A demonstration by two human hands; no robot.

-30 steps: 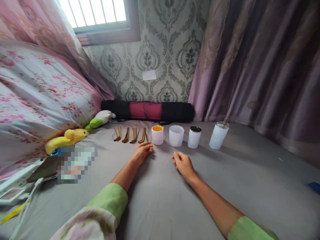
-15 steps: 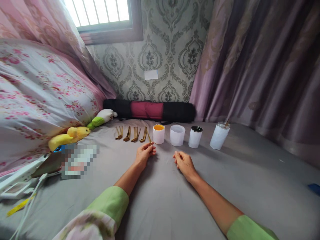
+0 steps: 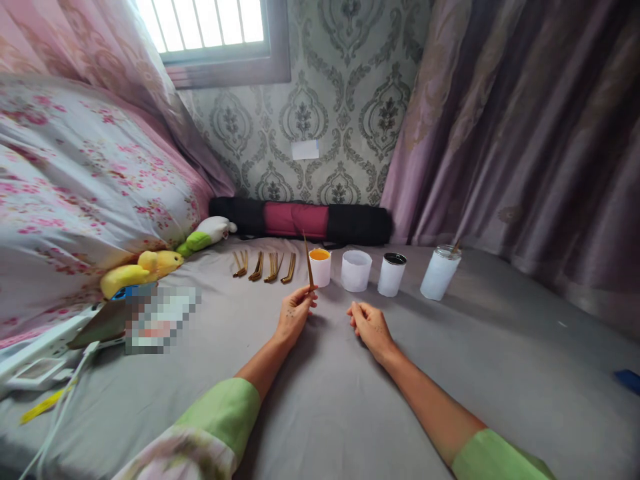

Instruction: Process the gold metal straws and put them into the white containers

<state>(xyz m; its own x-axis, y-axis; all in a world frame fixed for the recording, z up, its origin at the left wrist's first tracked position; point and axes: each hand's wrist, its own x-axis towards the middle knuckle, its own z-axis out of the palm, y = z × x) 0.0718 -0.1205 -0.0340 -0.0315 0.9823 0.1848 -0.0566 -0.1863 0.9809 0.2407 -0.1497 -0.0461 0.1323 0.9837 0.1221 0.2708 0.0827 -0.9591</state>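
Observation:
In my left hand (image 3: 296,313), a thin brown stick (image 3: 309,267) is pinched near its lower end and points up, tapering to the top. It stands in front of a white-wrapped cup (image 3: 320,272) with orange inside. My right hand (image 3: 371,328) rests closed above the grey sheet, thumb against the curled fingers, with nothing seen in it. Beyond it stand an open white cup (image 3: 356,275) and a white-wrapped can (image 3: 391,279) with a dark inside. To the left lie several small bunches of brown sticks (image 3: 256,268), bent near their lower ends.
A white-wrapped glass jar (image 3: 439,275) at the right has a stick in it. Along the wall lies a black and maroon roll (image 3: 297,219). Plush toys (image 3: 145,270), a power strip (image 3: 30,363) and a white cable (image 3: 60,407) lie at the left.
My left hand has turned and raised the brown stick upright, moving it right to in front of the orange-filled cup. My right hand has hardly moved.

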